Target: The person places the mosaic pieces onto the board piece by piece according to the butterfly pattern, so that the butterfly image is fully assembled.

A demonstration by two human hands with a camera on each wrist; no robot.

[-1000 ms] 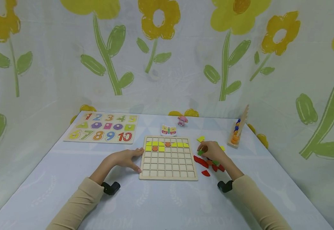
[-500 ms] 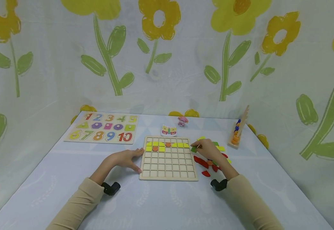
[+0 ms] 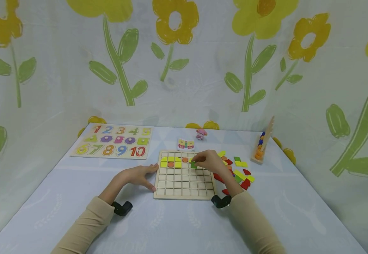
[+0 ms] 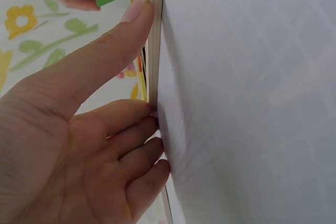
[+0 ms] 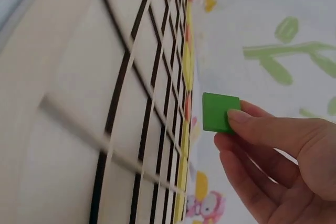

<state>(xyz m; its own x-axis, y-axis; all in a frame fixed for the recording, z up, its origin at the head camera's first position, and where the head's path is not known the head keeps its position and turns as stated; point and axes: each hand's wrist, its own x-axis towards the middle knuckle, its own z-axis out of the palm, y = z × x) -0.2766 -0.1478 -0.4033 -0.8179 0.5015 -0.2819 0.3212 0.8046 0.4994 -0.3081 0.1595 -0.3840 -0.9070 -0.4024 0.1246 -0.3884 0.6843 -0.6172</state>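
A wooden grid board [image 3: 184,183] lies on the table, with yellow pieces and orange round pieces set in its upper rows. My right hand [image 3: 210,161] is over the board's upper right part. Between thumb and fingers it pinches a green square tile [image 5: 220,113], held above the grid in the right wrist view. My left hand [image 3: 139,174] rests at the board's left edge, thumb and fingers spread. In the left wrist view the thumb [image 4: 137,11] and fingertips touch the board's side [image 4: 155,40].
Loose red, yellow, green and orange pieces [image 3: 241,174] lie right of the board. Behind it are a butterfly card [image 3: 186,144] and a pink figurine [image 3: 201,133]. A number puzzle [image 3: 111,141] lies at the left, and a wooden bead stand [image 3: 261,144] at the right.
My right hand has carried the green square tile leftward from the loose pieces to above the board. The left hand has stayed at the board's edge.
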